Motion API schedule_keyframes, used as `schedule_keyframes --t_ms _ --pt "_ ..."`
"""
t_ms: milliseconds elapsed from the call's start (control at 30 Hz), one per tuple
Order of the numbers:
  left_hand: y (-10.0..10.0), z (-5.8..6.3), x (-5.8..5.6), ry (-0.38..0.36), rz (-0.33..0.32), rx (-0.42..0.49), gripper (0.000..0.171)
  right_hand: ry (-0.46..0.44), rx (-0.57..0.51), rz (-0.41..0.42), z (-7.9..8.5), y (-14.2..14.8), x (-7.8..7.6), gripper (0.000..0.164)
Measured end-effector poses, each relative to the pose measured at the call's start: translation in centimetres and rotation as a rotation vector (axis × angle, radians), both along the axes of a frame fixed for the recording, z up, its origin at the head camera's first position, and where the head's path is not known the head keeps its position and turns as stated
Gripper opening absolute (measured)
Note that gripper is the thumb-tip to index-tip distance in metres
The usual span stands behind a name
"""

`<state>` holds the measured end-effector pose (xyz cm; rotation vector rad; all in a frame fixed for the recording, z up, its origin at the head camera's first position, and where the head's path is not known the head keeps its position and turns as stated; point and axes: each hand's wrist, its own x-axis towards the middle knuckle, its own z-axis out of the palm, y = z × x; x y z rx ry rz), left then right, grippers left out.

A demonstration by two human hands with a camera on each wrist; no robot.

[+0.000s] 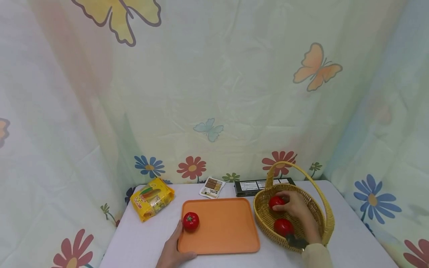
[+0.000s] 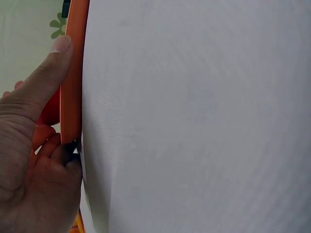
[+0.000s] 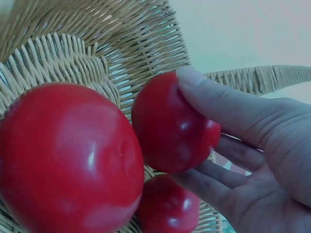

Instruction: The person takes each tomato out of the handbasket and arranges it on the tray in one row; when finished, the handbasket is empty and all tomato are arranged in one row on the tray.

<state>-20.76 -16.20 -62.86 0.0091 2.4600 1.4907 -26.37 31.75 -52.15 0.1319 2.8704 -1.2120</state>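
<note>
My left hand (image 1: 175, 246) holds the front left corner of an orange tray (image 1: 224, 227), thumb along the front edge and fingers at the left side. A red tomato (image 1: 191, 222) with a green stem top sits on the tray near those fingers. Over at the right, my right hand (image 1: 297, 207) reaches into a wicker basket (image 1: 259, 220) and grips a red tomato (image 3: 167, 131) between thumb and fingers. A bigger-looking red fruit (image 3: 73, 160) lies beside it in the right wrist view, with another red one (image 3: 170, 206) below, hidden from the head camera.
A yellow snack bag (image 1: 152, 199) lies behind the tray's left side. At the back are a small white-and-brown packet (image 1: 212, 187) and a black box (image 1: 248, 188), partly behind the basket. The tall basket handle (image 1: 316, 186) arches over my right hand.
</note>
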Motion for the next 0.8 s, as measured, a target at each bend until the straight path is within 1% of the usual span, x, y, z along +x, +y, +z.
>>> schedule_keyframes --t_ms 167,400,567,800 --pt "0.0 0.0 0.0 -0.007 0.01 -0.007 0.142 0.033 0.022 0.0 0.6 -0.4 0.4 0.064" --pt "0.2 0.2 0.0 0.006 0.024 -0.036 0.142 0.094 0.026 -0.017 1.5 -1.3 1.0 0.067" --pt "0.4 0.3 0.1 -0.003 0.025 -0.046 0.142 0.108 0.014 -0.03 2.1 -1.9 1.7 0.067" --pt "0.4 0.4 0.3 -0.001 0.032 -0.033 0.141 0.115 0.021 -0.043 2.7 -2.3 2.5 0.067"
